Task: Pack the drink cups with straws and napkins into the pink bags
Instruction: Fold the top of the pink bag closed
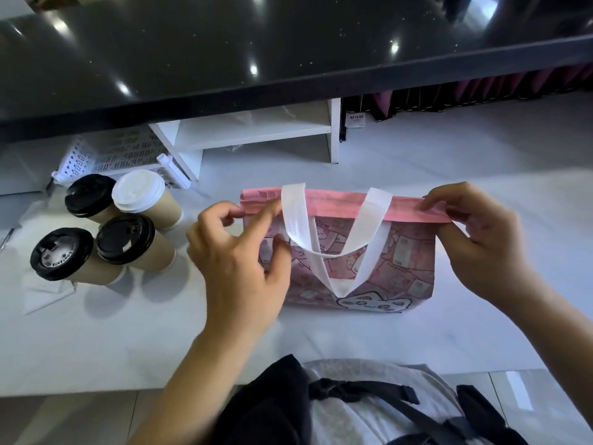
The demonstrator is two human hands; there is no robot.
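— Where does the bag sit?
— The pink cartoon-printed fabric bag (401,261) stands on the white bench (321,342) straight before you, its white strap handles (369,239) flopped over the front.
— And my grip?
— Narrow, both sides: your left hand (237,252) pinches the folded top hem at its left end, your right hand (481,239) at the right end. Four tan lidded paper cups (154,252) stand clustered to your left.

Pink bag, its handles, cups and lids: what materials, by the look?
Pink bag: probably non-woven fabric, printed, faint sheen, stitched rim. Handles: white woven-looking tape, ribbed. Cups: matte tan paper. Lids: glossy moulded plastic, three black, one white.
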